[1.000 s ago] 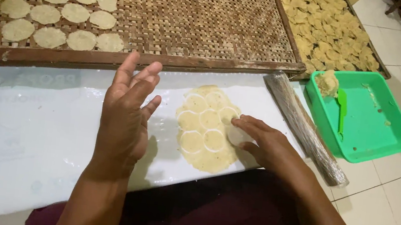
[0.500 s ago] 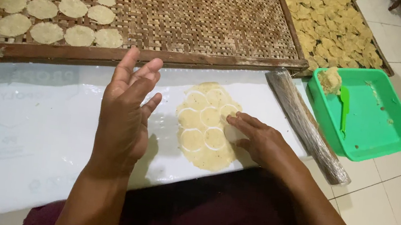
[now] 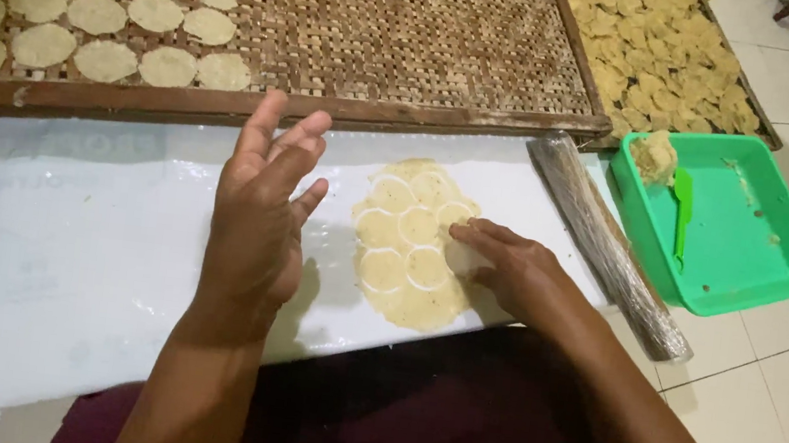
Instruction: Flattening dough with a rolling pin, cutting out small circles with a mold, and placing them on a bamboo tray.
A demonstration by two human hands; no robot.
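A flat sheet of pale yellow dough (image 3: 409, 243), cut into several round discs, lies on a white plastic-covered board (image 3: 64, 253). My right hand (image 3: 508, 269) rests on the sheet's right edge, fingertips pinching one cut disc (image 3: 462, 257). My left hand (image 3: 262, 211) hovers to the left of the dough, palm turned sideways, fingers apart and holding nothing.
A woven bamboo tray (image 3: 387, 23) beyond the board carries rows of dough discs (image 3: 91, 14) at its left. A second tray (image 3: 672, 45) of discs lies at the far right. A plastic-wrapped rolling pin (image 3: 605, 241) and a green tub (image 3: 740, 231) with dough and a spatula sit right.
My right hand has shifted slightly left along the dough's right edge, working a disc loose. My left hand has stayed raised in nearly the same place.
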